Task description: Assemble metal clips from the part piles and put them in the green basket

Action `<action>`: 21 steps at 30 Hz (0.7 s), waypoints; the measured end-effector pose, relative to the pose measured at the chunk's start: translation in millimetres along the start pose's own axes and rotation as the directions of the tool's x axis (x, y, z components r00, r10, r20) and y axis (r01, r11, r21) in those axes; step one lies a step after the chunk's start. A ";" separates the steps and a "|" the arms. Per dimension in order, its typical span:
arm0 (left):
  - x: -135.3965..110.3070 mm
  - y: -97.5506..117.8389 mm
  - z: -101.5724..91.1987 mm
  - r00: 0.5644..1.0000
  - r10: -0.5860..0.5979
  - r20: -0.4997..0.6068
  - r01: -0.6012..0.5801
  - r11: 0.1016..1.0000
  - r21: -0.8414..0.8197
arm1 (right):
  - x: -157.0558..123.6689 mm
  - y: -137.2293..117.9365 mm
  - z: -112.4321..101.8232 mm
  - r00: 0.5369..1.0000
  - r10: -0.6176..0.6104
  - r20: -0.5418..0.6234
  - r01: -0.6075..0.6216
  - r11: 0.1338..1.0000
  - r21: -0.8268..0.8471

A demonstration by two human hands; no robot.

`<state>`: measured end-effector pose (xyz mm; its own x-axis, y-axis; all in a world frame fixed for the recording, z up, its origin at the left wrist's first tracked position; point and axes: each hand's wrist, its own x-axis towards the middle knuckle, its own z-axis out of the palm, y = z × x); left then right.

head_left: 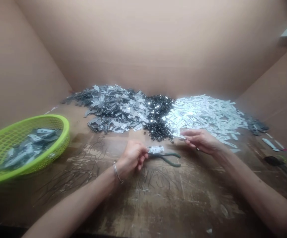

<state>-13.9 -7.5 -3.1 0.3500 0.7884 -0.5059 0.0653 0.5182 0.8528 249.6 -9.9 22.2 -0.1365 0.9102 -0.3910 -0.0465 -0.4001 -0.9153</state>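
Your left hand [132, 155] closes around green-handled steel pliers [168, 159] and a flat white metal plate [155, 149], both lying along the 9-to-3 o'clock line, with handles toward 3 o'clock. Your right hand [200, 140] pinches a thin white metal strip [180, 136]. Large heaps of grey metal pieces [116, 109] remain at 12 o'clock; a lime-green plastic basket [64, 129] at 9 o'clock holds a smaller grey pile [29, 147].

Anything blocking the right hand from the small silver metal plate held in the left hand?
Nothing visible does: only the scarred wooden bench top shows between the right hand and the small silver metal plate. The green-handled pliers run just below that gap.
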 end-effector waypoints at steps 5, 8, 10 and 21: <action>0.2 2.4 -0.5 1.000 -0.006 0.006 0.006 1.000 0.015 | -16.4 -6.3 14.8 0.992 0.009 -0.127 -0.030 0.986 -0.165; -0.3 3.8 -4.1 0.999 0.000 0.049 -0.001 1.000 0.023 | -15.8 -5.4 17.8 0.992 0.011 -0.127 -0.033 0.985 -0.168; -1.6 6.0 -6.0 0.997 -0.010 0.072 0.008 1.000 0.024 | -14.0 -3.1 18.8 0.996 0.019 -0.088 -0.030 0.992 -0.125; -1.5 5.6 -13.9 0.995 -0.001 0.100 -0.004 0.999 0.049 | -21.1 -4.4 51.0 0.997 -0.083 -0.004 0.081 0.979 -0.184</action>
<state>-27.0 -1.2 0.6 0.4416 0.7506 -0.4915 0.1097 0.4985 0.8599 202.3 -32.8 39.4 -0.1284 0.9407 -0.3140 0.1260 -0.2986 -0.9460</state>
